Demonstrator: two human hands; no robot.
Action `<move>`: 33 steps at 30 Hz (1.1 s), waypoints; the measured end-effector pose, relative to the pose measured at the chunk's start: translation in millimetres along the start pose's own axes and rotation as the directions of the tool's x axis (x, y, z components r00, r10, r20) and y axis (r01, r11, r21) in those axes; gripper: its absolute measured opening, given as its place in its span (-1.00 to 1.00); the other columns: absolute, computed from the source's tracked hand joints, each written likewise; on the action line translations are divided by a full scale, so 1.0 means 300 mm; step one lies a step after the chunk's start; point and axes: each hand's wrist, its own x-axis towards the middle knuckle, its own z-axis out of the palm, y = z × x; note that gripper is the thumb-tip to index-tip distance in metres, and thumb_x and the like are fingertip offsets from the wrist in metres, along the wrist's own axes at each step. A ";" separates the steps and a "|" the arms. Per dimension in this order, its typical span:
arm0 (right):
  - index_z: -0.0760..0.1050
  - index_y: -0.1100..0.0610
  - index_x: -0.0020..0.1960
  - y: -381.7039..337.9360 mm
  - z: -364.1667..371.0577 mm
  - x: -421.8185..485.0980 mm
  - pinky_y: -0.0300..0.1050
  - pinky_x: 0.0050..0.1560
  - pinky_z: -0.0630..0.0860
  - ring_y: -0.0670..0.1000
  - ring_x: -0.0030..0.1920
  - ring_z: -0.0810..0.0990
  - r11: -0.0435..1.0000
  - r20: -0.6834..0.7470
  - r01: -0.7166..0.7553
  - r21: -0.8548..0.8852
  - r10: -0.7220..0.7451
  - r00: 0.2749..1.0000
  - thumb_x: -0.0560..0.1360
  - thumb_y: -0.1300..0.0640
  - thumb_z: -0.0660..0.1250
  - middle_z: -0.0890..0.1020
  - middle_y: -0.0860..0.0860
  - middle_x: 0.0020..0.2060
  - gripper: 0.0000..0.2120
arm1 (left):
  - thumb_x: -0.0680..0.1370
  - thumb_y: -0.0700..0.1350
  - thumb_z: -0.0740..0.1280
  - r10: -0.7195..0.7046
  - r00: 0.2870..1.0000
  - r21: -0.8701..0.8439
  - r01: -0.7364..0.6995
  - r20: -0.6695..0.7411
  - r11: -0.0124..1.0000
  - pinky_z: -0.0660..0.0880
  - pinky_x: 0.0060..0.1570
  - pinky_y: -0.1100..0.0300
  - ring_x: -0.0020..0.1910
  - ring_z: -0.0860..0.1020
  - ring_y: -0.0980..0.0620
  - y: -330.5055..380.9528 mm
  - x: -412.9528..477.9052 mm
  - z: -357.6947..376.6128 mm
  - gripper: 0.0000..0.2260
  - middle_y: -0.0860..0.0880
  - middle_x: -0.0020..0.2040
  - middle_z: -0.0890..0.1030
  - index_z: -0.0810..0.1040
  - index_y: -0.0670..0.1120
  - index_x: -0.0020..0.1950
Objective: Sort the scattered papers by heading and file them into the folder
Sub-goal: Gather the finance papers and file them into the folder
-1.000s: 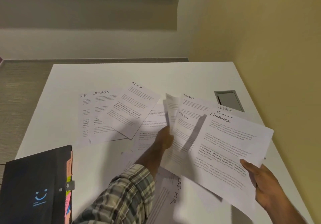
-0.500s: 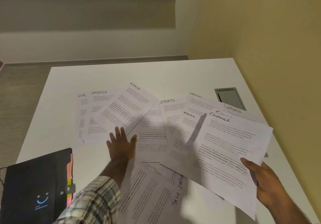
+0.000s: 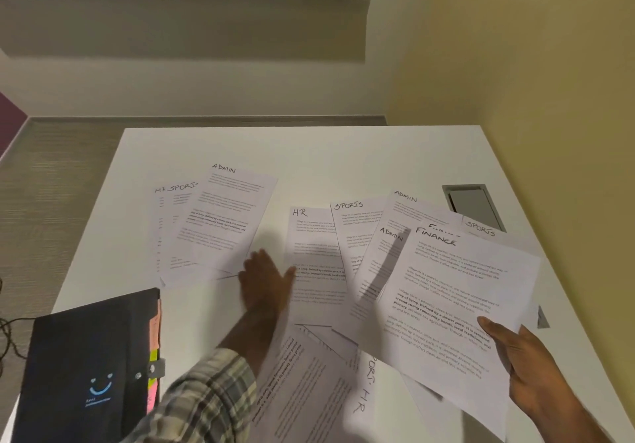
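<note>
White tabletop [image 3: 213,147] against a yellow wall [image 3: 515,64], papers fanned everywhere. Fingers first: on the left hand [image 3: 264,281] they're stretched out flat, thumb splayed, gripping nothing. It's blurred, so whether the palm touches the surface I can't tell. That hand sits just beyond and right of the folder [image 3: 86,367], in the gap between an ADMIN sheet [image 3: 223,215] and an HR sheet [image 3: 316,236], with its thumb over the HR sheet's edge. A plaid sleeve [image 3: 206,394] runs back from it, close beside the folder's right edge.

Far right of the folder, the right hand [image 3: 525,360] has its thumb clamped on top of the FINANCE sheet [image 3: 457,305] and its fingers wrapped behind. The page is raised and tilted over the pile. Peeking out behind it is a SPORTS sheet [image 3: 350,222], with more ADMIN pages overlapping.

The folder itself is black and closed, a blue smiley on its cover and coloured tabs [image 3: 153,356] poking from its right edge. Well beyond and to the right of it, a grey hatch [image 3: 474,205] is set into the top.
</note>
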 end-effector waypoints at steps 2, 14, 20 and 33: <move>0.58 0.06 0.33 0.003 0.011 0.000 0.24 0.09 0.64 0.15 0.06 0.74 1.000 0.001 -0.004 -0.002 0.004 1.000 0.58 0.32 0.34 0.73 0.11 0.14 -0.64 | 0.57 0.39 0.10 0.161 0.985 0.040 -0.164 0.063 0.986 0.10 0.54 -0.13 0.61 0.07 -0.27 0.061 -0.062 0.049 -0.13 -0.21 0.66 -0.02 -0.11 -0.14 0.65; 0.57 0.06 0.33 -0.024 -0.016 -0.021 0.18 0.22 0.55 0.14 0.09 0.73 1.000 0.012 0.025 -0.005 -0.025 1.000 0.59 0.31 0.33 0.72 0.11 0.16 -0.65 | 0.66 0.26 -0.19 0.139 0.987 0.291 -0.157 0.083 0.944 -0.30 0.55 -0.21 0.63 -0.26 -0.18 -0.003 0.140 0.014 -0.35 -0.12 0.65 -0.25 -0.23 -0.06 0.65; 0.56 0.09 0.35 0.010 -0.034 -0.019 0.10 -0.07 0.70 0.13 0.05 0.75 0.999 0.030 -0.006 0.048 0.004 1.000 0.59 0.34 0.31 0.72 0.12 0.16 -0.63 | 0.69 0.17 -0.14 0.390 0.916 0.201 -0.401 0.093 0.894 -0.12 0.59 -0.19 0.64 -0.05 -0.21 0.027 -0.070 0.126 -0.41 -0.16 0.66 0.00 -0.02 -0.09 0.66; 0.55 0.09 0.37 0.026 -0.039 -0.001 0.20 0.21 0.55 0.21 0.16 0.69 0.999 0.006 -0.002 0.035 0.002 1.000 0.57 0.32 0.36 0.71 0.13 0.17 -0.60 | 0.59 0.36 -0.26 0.237 0.968 0.180 -0.248 0.082 0.952 -0.29 0.57 -0.19 0.62 -0.25 -0.23 0.101 -0.108 0.111 -0.20 -0.22 0.63 -0.25 -0.24 -0.17 0.63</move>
